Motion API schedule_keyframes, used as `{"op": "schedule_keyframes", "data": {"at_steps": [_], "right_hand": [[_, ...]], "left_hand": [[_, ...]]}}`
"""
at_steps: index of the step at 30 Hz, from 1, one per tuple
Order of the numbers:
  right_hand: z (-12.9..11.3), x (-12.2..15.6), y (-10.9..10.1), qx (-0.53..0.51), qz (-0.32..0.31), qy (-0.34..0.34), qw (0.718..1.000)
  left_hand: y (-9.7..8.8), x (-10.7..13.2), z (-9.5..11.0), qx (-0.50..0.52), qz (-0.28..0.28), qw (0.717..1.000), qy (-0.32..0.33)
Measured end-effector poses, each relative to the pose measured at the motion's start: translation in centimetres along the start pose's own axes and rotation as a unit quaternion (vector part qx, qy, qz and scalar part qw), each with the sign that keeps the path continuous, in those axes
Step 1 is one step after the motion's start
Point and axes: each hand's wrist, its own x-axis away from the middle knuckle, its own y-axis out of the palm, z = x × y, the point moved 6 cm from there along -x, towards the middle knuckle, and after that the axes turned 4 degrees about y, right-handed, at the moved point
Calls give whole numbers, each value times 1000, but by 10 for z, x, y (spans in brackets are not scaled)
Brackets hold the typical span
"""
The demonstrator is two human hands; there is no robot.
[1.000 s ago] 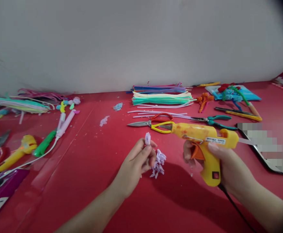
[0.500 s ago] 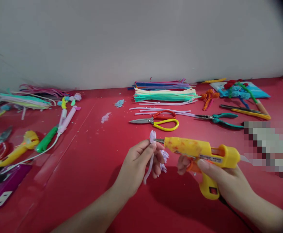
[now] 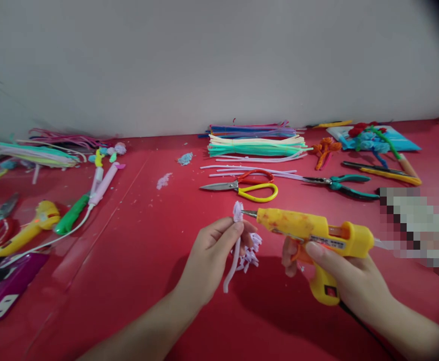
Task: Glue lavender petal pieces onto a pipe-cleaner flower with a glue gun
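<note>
Between the thumb and fingers of my left hand (image 3: 214, 250) is a lilac pipe cleaner (image 3: 238, 211), bunched at its top, with a straight stem hanging below the fingers. My right hand (image 3: 340, 265) is wrapped round a yellow glue gun (image 3: 298, 225), its fingers by the orange trigger. The metal nozzle points left, at or very close to the bunched lilac top; whether they touch I cannot tell. Several short lilac pieces (image 3: 251, 255) lie on the table just behind my left hand, partly hidden by it.
Scissors (image 3: 238, 187) and pliers (image 3: 332, 184) lie beyond my hands on the red table (image 3: 137, 301). Behind them are pipe cleaner bundles (image 3: 257, 146). At left stand a yellow tool (image 3: 35, 228), a pink-and-white corded tool (image 3: 104, 185) and a purple box (image 3: 16, 286). A blurred-out object (image 3: 422, 225) is at right.
The glue gun has shifted slightly right and its nozzle has risen a little along the bunched top. My left fingers have shifted, showing more of the short lilac pieces behind.
</note>
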Motion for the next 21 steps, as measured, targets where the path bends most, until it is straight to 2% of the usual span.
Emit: {"op": "schedule_keyframes", "data": {"at_steps": [13, 18, 21], "right_hand": [[4, 3, 1, 13, 32, 51, 998], [6, 5, -1, 65, 40, 41, 996], [1, 6, -1, 132, 36, 1, 991]], "left_hand": [[0, 0, 1, -4, 20, 1000, -7], [-1, 0, -2, -4, 25, 999, -20], [-1, 1, -2, -29, 32, 999, -20]]}}
